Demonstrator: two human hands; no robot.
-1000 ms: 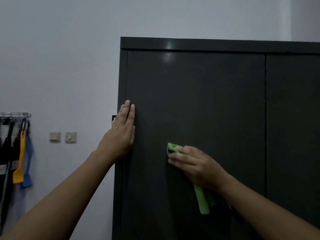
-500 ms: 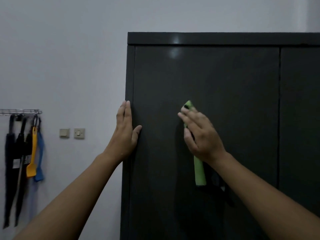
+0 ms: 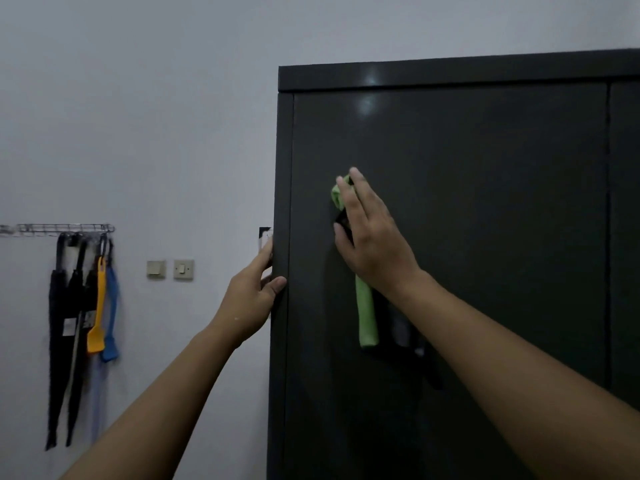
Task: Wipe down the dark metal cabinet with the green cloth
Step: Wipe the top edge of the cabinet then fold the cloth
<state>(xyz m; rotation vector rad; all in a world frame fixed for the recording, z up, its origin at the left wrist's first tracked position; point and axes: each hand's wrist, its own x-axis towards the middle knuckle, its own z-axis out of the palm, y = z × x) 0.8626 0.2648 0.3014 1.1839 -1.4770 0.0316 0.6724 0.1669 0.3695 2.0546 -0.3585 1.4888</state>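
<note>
Far left, wire rack (image 3: 55, 228) of dangling straps; two square wall switches (image 3: 183, 270). Grips the left edge of the dark metal cabinet (image 3: 485, 202) with the left hand (image 3: 247, 303), thumb in front. Presses the green cloth (image 3: 367, 317) flat on the glossy, rigid door with the right hand (image 3: 374, 244), fingers straight. Likely soft, light, limp, with a loose tail below; best kept bunched under the palm
</note>
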